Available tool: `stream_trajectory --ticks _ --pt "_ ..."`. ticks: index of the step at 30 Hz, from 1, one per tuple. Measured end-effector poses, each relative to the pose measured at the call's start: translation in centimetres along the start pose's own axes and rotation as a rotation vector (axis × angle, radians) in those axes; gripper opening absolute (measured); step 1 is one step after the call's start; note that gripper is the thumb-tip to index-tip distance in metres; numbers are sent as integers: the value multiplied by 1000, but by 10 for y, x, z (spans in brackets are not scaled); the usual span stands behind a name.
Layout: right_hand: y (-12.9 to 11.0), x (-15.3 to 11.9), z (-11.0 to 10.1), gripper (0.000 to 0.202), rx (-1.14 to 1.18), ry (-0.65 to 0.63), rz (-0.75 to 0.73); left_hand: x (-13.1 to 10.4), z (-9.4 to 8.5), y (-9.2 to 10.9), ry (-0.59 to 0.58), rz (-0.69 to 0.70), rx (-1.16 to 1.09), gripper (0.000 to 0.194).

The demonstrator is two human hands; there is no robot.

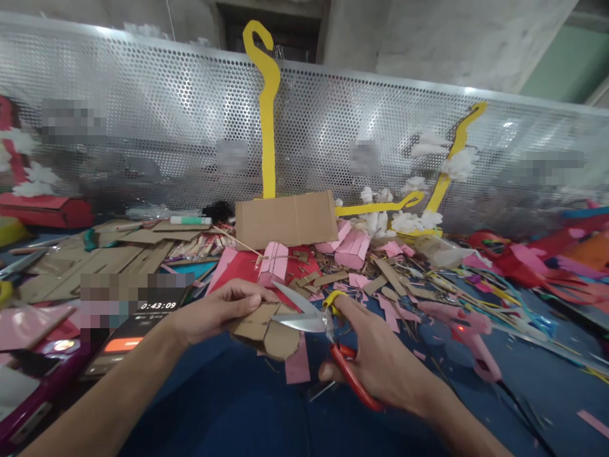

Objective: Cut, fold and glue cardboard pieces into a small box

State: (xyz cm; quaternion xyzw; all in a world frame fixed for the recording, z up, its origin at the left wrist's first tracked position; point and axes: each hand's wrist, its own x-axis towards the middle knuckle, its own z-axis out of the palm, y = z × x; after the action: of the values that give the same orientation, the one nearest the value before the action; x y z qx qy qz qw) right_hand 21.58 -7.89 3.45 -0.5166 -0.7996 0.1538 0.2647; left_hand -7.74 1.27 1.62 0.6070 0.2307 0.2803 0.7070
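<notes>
My left hand [226,306] grips a small folded cardboard piece [266,331] above the blue table, its thumb on the top edge. In my right hand [368,346] is a pair of scissors [311,322], with one red handle and one yellow handle loop. The scissor blades are spread apart and point left, the lower blade across the cardboard piece and the upper one above it. A pink paper strip [297,365] lies below the cardboard.
A pink glue gun [469,339] lies at the right. Phone [130,330] and flat cardboard [90,270] sit left. Behind stand a cardboard box [285,219], a yellow hooked shape [269,114] and a perforated metal panel [190,108]. Paper scraps [333,276] litter the middle.
</notes>
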Motion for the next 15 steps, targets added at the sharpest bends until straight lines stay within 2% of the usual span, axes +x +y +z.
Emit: stream_trajectory --ticks 4,8,15 --pt "-2 0 0 51 32 -34 -25 0 2 1 -20 43 -2 27" --pt "-5 -1 1 55 56 -49 12 0 2 2 -50 21 20 33" --pt "-8 2 0 47 6 -59 53 0 3 3 -156 14 -13 35"
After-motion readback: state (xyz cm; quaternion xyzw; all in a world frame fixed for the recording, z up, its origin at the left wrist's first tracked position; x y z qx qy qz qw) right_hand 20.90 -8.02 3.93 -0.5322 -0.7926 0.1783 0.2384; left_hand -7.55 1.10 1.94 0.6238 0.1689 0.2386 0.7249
